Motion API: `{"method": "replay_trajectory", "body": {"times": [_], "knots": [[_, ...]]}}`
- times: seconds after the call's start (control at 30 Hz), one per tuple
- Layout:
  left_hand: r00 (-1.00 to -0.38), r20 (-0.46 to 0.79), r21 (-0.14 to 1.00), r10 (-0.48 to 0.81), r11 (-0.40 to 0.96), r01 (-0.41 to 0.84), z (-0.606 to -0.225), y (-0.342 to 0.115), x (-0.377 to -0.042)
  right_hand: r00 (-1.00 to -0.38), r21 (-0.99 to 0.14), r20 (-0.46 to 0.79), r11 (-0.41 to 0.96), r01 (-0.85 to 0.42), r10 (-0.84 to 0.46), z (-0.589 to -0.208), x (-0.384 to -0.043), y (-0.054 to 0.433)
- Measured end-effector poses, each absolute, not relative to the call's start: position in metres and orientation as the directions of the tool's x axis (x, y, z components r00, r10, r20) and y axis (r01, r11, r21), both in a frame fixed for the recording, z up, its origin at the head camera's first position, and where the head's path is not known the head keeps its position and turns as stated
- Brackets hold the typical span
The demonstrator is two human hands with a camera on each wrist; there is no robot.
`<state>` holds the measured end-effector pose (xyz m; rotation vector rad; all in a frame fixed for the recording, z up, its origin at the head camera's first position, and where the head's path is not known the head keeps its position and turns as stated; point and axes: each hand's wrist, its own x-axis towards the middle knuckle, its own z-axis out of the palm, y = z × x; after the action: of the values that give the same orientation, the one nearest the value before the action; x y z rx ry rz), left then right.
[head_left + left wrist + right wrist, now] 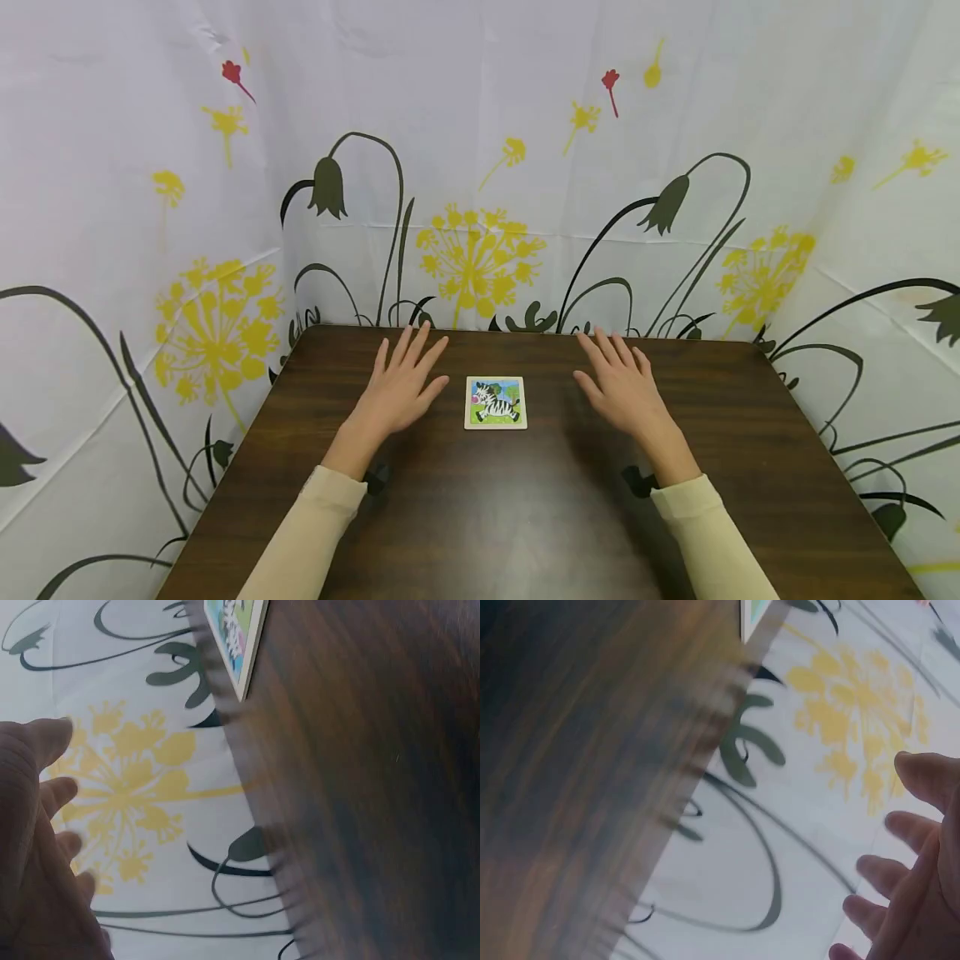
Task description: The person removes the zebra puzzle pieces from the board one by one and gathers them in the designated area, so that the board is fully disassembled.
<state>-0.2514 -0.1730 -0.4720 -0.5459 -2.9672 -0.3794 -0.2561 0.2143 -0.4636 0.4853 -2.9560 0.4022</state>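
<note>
A small square picture board (pixel 496 403) with a zebra on it and a pale border lies on the dark wooden table, between the two hands. To its left is the left hand (pixel 399 387), palm down with straight, spread fingers and nothing in its grasp. The right hand (pixel 621 385) mirrors it on the other side, fingers extended and apart, also holding nothing. In the left wrist view, a corner of the board (pixel 238 645) shows beyond the left hand (pixel 45 847). Only a sliver of the board (pixel 751 616) appears in the right wrist view, above the right hand (pixel 907 877).
The brown table (pixel 495 517) reaches back to a white curtain (pixel 480 100) printed with yellow and dark green flowers, which also runs along both sides. Dark bands with small devices (pixel 377 478) sit at the wrists, by the cream sleeves (pixel 311 533).
</note>
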Motion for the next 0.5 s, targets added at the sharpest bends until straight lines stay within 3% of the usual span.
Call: {"method": "replay_trajectory", "body": {"times": [0.27, 0.5], "knots": [[-0.939, 0.071, 0.372, 0.336, 0.865, 0.337, -0.499, -0.156, -0.264, -0.854, -0.052, 0.226, 0.869, -0.491, -0.469, -0.460, -0.272, 0.169], [-0.943, -0.046, 0.480, 0.330, 0.835, 0.269, -0.527, -0.141, -0.270, -0.742, 0.040, 0.187, 0.759, -0.650, -0.644, -0.472, -0.286, 0.128]]}}
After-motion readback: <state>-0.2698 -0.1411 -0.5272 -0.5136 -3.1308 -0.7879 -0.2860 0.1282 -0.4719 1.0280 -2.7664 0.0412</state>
